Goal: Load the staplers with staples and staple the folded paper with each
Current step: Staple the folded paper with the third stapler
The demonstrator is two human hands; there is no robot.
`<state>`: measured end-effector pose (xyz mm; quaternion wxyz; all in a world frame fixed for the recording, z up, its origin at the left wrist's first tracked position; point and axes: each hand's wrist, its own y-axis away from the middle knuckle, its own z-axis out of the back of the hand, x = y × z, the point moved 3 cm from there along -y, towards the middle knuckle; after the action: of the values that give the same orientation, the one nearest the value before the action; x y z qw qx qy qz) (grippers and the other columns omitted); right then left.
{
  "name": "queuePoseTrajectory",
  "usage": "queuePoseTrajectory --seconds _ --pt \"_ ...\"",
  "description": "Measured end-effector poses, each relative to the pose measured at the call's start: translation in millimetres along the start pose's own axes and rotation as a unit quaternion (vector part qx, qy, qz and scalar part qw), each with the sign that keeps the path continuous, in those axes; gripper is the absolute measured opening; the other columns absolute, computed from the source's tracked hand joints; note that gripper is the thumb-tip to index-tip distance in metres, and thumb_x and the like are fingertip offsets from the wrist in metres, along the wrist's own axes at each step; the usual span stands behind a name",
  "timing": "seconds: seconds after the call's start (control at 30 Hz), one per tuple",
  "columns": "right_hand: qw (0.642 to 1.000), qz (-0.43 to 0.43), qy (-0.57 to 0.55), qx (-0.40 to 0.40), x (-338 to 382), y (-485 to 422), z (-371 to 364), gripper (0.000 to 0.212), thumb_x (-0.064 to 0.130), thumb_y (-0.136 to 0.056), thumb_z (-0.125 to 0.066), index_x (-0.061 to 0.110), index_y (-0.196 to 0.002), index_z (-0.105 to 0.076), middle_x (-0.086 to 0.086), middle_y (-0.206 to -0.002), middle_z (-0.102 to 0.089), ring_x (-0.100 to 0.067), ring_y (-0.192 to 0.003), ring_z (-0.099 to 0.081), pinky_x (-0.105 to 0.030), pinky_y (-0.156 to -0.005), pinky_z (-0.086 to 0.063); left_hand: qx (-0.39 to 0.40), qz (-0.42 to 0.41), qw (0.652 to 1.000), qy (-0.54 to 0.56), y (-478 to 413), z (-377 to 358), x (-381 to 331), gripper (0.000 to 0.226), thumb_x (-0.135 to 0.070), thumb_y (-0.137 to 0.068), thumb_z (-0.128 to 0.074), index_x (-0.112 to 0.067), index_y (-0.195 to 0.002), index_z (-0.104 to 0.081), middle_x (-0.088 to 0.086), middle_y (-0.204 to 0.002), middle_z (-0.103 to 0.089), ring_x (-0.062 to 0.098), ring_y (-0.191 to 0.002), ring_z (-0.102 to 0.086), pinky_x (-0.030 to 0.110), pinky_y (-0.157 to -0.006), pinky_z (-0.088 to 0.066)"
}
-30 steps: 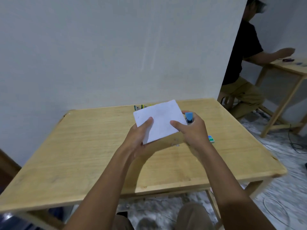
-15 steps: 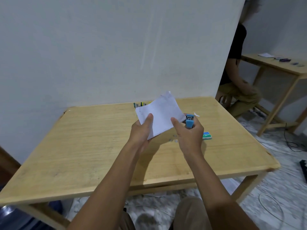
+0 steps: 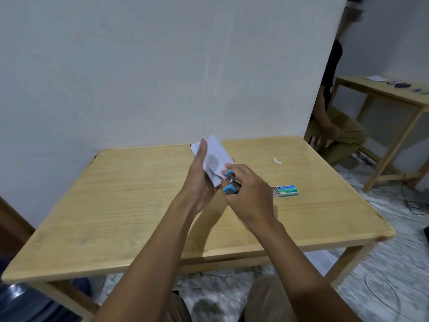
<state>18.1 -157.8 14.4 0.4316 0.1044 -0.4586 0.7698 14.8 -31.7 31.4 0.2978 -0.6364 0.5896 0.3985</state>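
Note:
My left hand [image 3: 199, 180] grips the folded white paper [image 3: 216, 159] above the middle of the wooden table [image 3: 116, 194], thumb on its near face. My right hand [image 3: 249, 196] is closed around a small blue stapler [image 3: 231, 182], and the stapler's jaws sit over the paper's lower right corner. A green and blue staple box [image 3: 286, 190] lies on the table to the right of my right hand, its tray slid partly out. Other staplers at the table's back are hidden behind the paper.
A small white scrap [image 3: 277, 161] lies on the table at the back right. A white wall rises just behind the table. At the right, another person [image 3: 334, 126] sits by a second wooden table [image 3: 380, 89]. Cables run across the floor there.
My left hand turned the paper from flat-facing to more edge-on and lowered it. My right hand brought the blue stapler's jaws onto the paper's corner.

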Motion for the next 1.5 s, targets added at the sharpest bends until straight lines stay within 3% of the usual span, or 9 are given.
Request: queuePoseTrajectory --seconds 0.2,0.3,0.4,0.57,0.77,0.93,1.17,1.33,1.5 --pt "0.989 -0.019 -0.138 0.047 -2 -5 11 0.023 0.037 -0.088 -0.068 0.03 -0.11 -0.072 0.02 -0.116 -0.069 0.0 -0.104 -0.064 -0.024 -0.083 -0.053 -0.013 -0.007 0.999 -0.041 2 15 -6 0.042 -0.029 -0.105 -0.042 0.002 -0.132 -0.053 0.02 -0.121 -0.068 0.032 -0.115 -0.065 0.04 -0.095 -0.054" --pt "0.951 -0.181 -0.249 0.02 -9 -14 20 0.012 0.035 -0.092 -0.066 0.025 -0.094 -0.072 0.019 -0.075 -0.066 -0.001 -0.066 -0.058 -0.027 -0.064 -0.053 0.011 -0.009 1.0 -0.026 7 15 -10 0.04 -0.027 -0.104 -0.044 -0.003 -0.136 -0.049 0.019 -0.125 -0.067 0.029 -0.118 -0.064 0.039 -0.097 -0.052" --pt "0.883 -0.322 -0.324 0.108 -7 -13 20 0.021 0.033 -0.095 -0.063 0.015 -0.085 -0.068 0.016 -0.045 -0.049 -0.003 -0.041 -0.039 -0.015 -0.043 -0.036 0.033 -0.011 0.999 -0.041 14 11 -11 0.039 -0.028 -0.105 -0.041 -0.004 -0.136 -0.049 0.018 -0.125 -0.067 0.028 -0.118 -0.064 0.038 -0.101 -0.049" --pt "0.759 -0.408 -0.48 0.162 -6 -6 8 0.028 0.035 -0.089 -0.071 0.015 -0.107 -0.066 0.006 -0.094 -0.076 -0.005 -0.042 -0.029 -0.016 -0.04 -0.031 0.056 -0.015 0.998 -0.028 19 7 -10 0.043 -0.03 -0.106 -0.036 -0.001 -0.137 -0.045 0.019 -0.125 -0.066 0.029 -0.12 -0.063 0.043 -0.109 -0.042" --pt "0.817 -0.372 -0.416 0.144 -6 3 4 0.025 0.036 -0.082 -0.078 0.018 -0.085 -0.06 0.008 -0.056 -0.041 -0.005 -0.043 -0.03 -0.018 -0.042 -0.029 0.07 -0.029 0.996 -0.056 24 2 -7 0.048 -0.038 -0.107 -0.03 -0.005 -0.14 -0.043 0.016 -0.122 -0.069 0.03 -0.117 -0.064 0.038 -0.1 -0.051" --pt "0.844 -0.365 -0.371 0.133 -4 8 9 0.027 0.043 -0.083 -0.076 0.02 -0.081 -0.061 0.011 -0.048 -0.041 -0.006 -0.042 -0.032 -0.023 -0.047 -0.025 0.047 -0.037 0.996 -0.069 25 5 -4 0.049 -0.038 -0.107 -0.032 -0.004 -0.138 -0.045 0.016 -0.119 -0.07 0.032 -0.113 -0.067 0.042 -0.101 -0.05" --pt "0.754 -0.401 -0.501 0.143 -4 9 6 0.022 0.036 -0.089 -0.068 0.017 -0.1 -0.07 0.002 -0.105 -0.073 -0.006 -0.042 -0.027 -0.018 -0.044 -0.026 0.046 -0.031 0.997 -0.048 28 6 -6 0.045 -0.038 -0.106 -0.033 -0.004 -0.13 -0.05 0.017 -0.119 -0.07 0.028 -0.113 -0.067 0.041 -0.103 -0.048" --pt "0.71 -0.395 -0.558 0.171 -1 9 5 0.016 0.043 -0.092 -0.063 0.036 -0.093 -0.077 0.016 -0.09 -0.069 -0.006 -0.043 -0.026 -0.017 -0.042 -0.023 0.034 -0.023 0.997 -0.062 30 5 -3 0.046 -0.039 -0.106 -0.034 -0.003 -0.126 -0.055 0.012 -0.116 -0.073 0.023 -0.111 -0.068 0.036 -0.099 -0.051" --pt "0.75 -0.374 -0.521 0.159 -5 5 4 0.019 0.04 -0.088 -0.071 0.024 -0.097 -0.073 0.009 -0.086 -0.061 -0.006 -0.044 -0.029 -0.018 -0.044 -0.029 0.023 -0.028 0.998 -0.057 28 7 -4 0.047 -0.037 -0.107 -0.032 -0.001 -0.131 -0.051 0.015 -0.116 -0.072 0.026 -0.112 -0.067 0.04 -0.103 -0.048"
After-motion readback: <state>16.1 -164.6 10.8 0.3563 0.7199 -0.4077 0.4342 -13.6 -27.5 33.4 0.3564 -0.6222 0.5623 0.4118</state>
